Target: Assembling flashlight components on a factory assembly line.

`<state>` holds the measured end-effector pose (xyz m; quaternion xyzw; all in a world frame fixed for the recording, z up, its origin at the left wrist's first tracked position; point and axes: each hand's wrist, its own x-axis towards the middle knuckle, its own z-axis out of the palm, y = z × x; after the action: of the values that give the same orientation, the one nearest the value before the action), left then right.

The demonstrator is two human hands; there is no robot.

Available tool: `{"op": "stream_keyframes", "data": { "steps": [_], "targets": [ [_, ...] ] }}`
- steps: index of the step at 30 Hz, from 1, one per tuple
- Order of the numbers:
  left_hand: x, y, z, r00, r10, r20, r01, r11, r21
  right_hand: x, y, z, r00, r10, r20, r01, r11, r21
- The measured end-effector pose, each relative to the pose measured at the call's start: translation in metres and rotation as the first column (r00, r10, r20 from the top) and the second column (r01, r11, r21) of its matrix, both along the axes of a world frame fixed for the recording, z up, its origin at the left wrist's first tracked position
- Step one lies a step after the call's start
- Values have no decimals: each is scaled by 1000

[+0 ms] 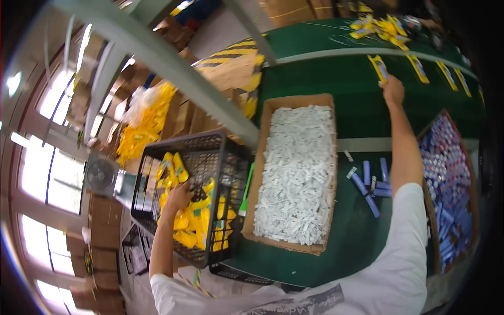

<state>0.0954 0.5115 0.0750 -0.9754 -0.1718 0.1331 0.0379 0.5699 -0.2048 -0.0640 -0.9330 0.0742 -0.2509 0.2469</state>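
Observation:
My right hand (392, 90) reaches out over the green conveyor belt, its fingers closed on the near end of a slim yellow packet (377, 68) with a pale and blue middle. To the right of it, similar yellow packets (418, 69) lie spaced out along the belt. My left hand (179, 197) is down inside a black plastic crate (223, 181), among yellow pouches (197, 220) with green marks. It touches the pouches, but blur and the pouches hide its fingers, so I cannot tell whether it grips one.
Between my arms stands a cardboard box (329, 173) full of small white plastic pieces. Blue-violet tubes (366, 172) lie loose beside it; another box (464, 173) of them is at right. A grey metal post (194, 86) slants across the left. Yellow packets (380, 27) are heaped beyond the rail.

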Motion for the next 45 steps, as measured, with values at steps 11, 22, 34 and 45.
{"op": "stream_keyframes", "data": {
  "steps": [11,22,34,45],
  "targets": [
    [-26,28,-15,995,45,94,-32,990,-141,-107,59,90,929,121,-349,-207,953,-222],
    [-10,15,-22,971,220,97,-162,896,-415,-285,38,125,735,60,-676,-439,802,-406],
    [-22,121,-35,906,390,164,-375,920,-115,-344,17,122,770,430,471,-421,-213,882],
    [-1,18,-24,707,584,399,-287,753,-592,-552,20,19,768,640,-34,-238,334,912]
  ]
}}
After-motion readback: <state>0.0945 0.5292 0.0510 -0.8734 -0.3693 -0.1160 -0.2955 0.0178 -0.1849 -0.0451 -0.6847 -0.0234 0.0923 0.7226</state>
